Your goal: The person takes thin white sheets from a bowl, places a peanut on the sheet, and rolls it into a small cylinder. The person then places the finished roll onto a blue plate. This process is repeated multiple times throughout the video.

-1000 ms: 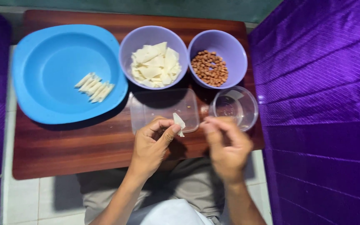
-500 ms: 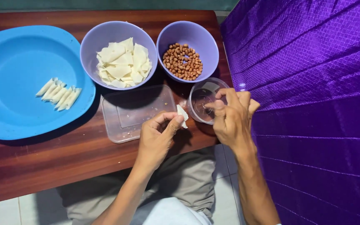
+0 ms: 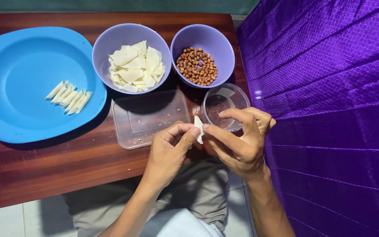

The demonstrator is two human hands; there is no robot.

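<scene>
The blue plate (image 3: pixel 18 127) is cut off at the left edge; both forearms leave the bottom.

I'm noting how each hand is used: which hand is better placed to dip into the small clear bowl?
Probably the right hand: it hovers over the clear bowl, fingers free, while the left hand pinches the wrapper.

Open tabletop (image 3: pixel 44 171) at near left; blocked behind by blue plate (image 3: pixel 5 87), two purple bowls (image 3: pixel 104 46), clear tray (image 3: pixel 150 118); purple cloth (image 3: pixel 330 109) walling right.
</scene>
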